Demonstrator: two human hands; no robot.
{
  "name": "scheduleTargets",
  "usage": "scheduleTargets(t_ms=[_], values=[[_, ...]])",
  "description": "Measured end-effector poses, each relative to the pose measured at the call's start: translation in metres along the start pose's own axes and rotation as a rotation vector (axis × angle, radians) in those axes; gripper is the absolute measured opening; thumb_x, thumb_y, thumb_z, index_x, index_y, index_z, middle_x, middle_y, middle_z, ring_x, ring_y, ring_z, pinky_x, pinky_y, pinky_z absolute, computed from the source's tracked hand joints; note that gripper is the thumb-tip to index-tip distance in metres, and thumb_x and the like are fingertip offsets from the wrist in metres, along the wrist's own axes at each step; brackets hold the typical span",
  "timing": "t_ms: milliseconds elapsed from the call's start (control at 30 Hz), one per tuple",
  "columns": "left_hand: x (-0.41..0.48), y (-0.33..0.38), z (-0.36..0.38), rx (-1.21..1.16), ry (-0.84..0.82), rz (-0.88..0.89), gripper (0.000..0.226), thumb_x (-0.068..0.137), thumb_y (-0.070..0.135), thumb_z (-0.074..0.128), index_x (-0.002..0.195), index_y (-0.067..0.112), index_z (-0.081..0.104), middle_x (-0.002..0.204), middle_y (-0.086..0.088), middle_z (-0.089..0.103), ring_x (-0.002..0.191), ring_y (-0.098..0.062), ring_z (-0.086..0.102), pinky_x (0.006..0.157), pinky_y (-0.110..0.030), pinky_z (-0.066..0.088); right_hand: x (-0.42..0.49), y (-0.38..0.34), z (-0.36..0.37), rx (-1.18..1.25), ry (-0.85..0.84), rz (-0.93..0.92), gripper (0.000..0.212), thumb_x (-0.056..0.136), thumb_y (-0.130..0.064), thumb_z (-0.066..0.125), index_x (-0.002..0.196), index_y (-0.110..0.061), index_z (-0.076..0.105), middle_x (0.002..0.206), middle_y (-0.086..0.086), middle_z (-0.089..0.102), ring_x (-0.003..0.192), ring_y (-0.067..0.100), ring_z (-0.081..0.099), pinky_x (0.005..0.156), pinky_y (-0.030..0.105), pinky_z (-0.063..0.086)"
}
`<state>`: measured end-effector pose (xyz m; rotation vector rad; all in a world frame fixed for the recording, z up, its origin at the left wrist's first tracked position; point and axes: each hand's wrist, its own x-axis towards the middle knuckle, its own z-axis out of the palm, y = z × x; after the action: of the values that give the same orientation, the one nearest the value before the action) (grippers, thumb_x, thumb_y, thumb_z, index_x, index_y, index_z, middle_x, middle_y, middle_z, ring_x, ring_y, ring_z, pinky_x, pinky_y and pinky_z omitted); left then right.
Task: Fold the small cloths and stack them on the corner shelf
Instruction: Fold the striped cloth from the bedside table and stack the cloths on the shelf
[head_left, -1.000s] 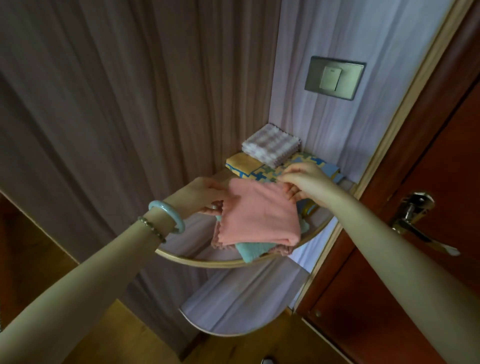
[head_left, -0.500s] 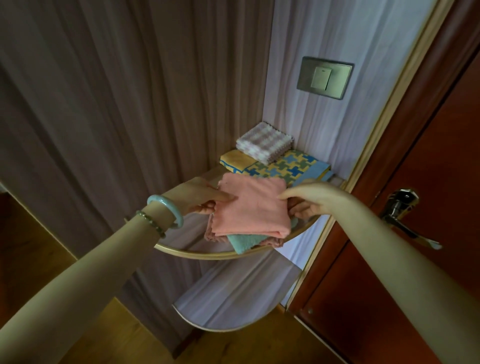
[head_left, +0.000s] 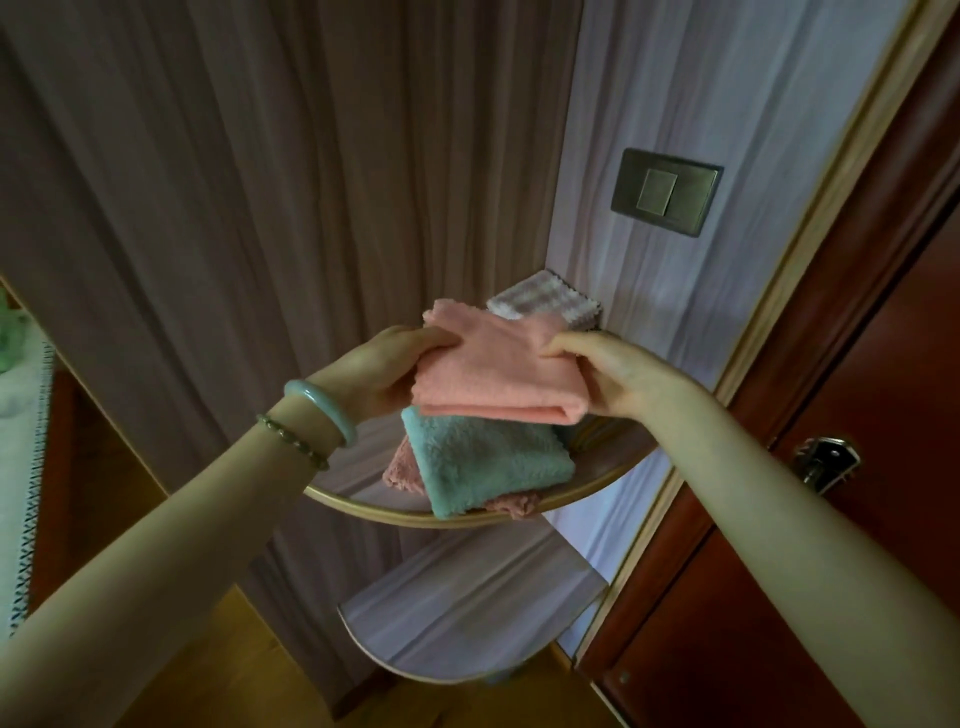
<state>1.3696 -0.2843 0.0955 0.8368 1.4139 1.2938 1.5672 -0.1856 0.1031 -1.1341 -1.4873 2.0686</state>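
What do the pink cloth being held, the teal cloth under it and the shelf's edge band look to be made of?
The pink cloth: looks like thin microfibre or fleece, matte, short fine nap, soft rounded fold. The teal cloth: thicker plush, probably coral-fleece microfibre; longer fuzzy pile shows. The shelf rim: gold-toned band with slight sheen; metal or plastic trim, cannot tell which.

Dim, soft indoor light; the wall (head_left: 649, 104) at upper right is brightest (pale lilac cast), the left shadowed. Straight edges bow near the borders.
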Motion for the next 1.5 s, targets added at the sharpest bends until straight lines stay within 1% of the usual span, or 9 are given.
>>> scheduleTargets(t_ms=[200,300,500,700,767,900,1133,1300,1500], values=[[-0.008,-0.005,0.010,-0.035,0.113,0.047,0.017,0.093,0.011,0.053,0.082,0.008,0.064,0.082,-0.009,0.068,0.074,-0.018,0.065,0.063,-0.025,0.057,-0.010,-0.029,-0.008,0.069,0.059,-0.147,0.006,0.087,-0.013,0.056,0.088,-0.008,0.059,0.063,0.009,0.066,0.060,0.018,0.064,0.050,0.021,0.051],[-0.015,0.008,0.026,-0.145,0.057,0.025,0.022,0.095,0.021,0.049,0.092,0.004,0.063,0.088,-0.012,0.066,0.076,-0.024,0.066,0.057,-0.027,0.058,-0.010,-0.043,-0.004,-0.048,0.133,-0.275,0.002,0.082,-0.010,0.062,0.083,-0.008,0.062,0.076,0.014,0.065,0.071,0.023,0.064,0.069,0.030,0.052],[-0.022,0.012,0.063,-0.213,-0.164,-0.019,0.076,0.087,0.059,0.050,0.126,-0.006,0.048,0.127,-0.025,0.052,0.119,-0.033,0.053,0.108,-0.048,0.038,-0.014,-0.032,0.036,-0.254,-0.086,-0.326,0.010,0.090,-0.011,0.056,0.091,-0.004,0.063,0.082,0.016,0.066,0.078,0.028,0.067,0.074,0.040,0.057],[-0.030,0.003,0.045,-0.339,0.062,-0.002,0.031,0.091,0.021,0.042,0.105,0.000,0.060,0.080,-0.016,0.072,0.072,-0.025,0.072,0.071,-0.039,0.058,0.006,-0.034,0.013,-0.161,0.129,-0.498,0.011,0.090,-0.011,0.056,0.087,-0.005,0.065,0.087,0.018,0.062,0.077,0.028,0.057,0.063,0.033,0.048],[-0.034,0.001,0.040,-0.366,0.101,0.007,0.031,0.085,0.014,0.039,0.104,-0.003,0.058,0.081,-0.017,0.068,0.074,-0.027,0.070,0.073,-0.039,0.057,0.014,-0.030,-0.003,-0.158,0.176,-0.369,0.017,0.086,-0.022,0.060,0.084,-0.007,0.067,0.090,0.017,0.062,0.082,0.028,0.055,0.069,0.035,0.044],[-0.040,-0.001,0.038,-0.434,0.063,0.042,0.035,0.079,0.010,0.036,0.101,-0.004,0.059,0.083,-0.018,0.064,0.077,-0.028,0.067,0.072,-0.036,0.058,0.019,-0.011,-0.014,-0.094,-0.179,0.033,0.046,0.081,-0.052,0.064,0.103,-0.011,0.065,0.089,0.010,0.066,0.084,0.026,0.065,0.078,0.039,0.055],[-0.043,-0.021,0.036,-0.357,0.100,0.004,0.029,0.091,0.019,0.050,0.114,0.004,0.057,0.091,-0.012,0.073,0.085,-0.024,0.071,0.068,-0.036,0.058,0.028,-0.005,-0.003,-0.030,-0.173,-0.129,0.011,0.089,-0.011,0.060,0.100,-0.011,0.062,0.063,0.005,0.068,0.051,0.015,0.065,0.045,0.022,0.050],[-0.038,-0.038,0.015,-0.120,0.194,0.022,0.045,0.079,0.017,0.066,0.123,0.021,0.054,0.112,-0.016,0.061,0.097,-0.026,0.065,0.073,-0.038,0.055,0.034,0.011,-0.004,-0.217,-0.154,-0.210,0.020,0.086,-0.002,0.063,0.102,-0.013,0.062,0.083,0.006,0.068,0.068,0.015,0.065,0.052,0.022,0.051],[-0.043,-0.051,0.019,0.224,0.272,-0.007,0.022,0.090,0.019,0.063,0.110,0.014,0.057,0.087,-0.005,0.063,0.069,-0.014,0.063,0.054,-0.026,0.052,0.041,0.037,-0.005,-0.511,-0.014,-0.314,0.038,0.077,-0.015,0.075,0.112,-0.016,0.060,0.104,0.004,0.066,0.098,0.021,0.062,0.082,0.033,0.052]])
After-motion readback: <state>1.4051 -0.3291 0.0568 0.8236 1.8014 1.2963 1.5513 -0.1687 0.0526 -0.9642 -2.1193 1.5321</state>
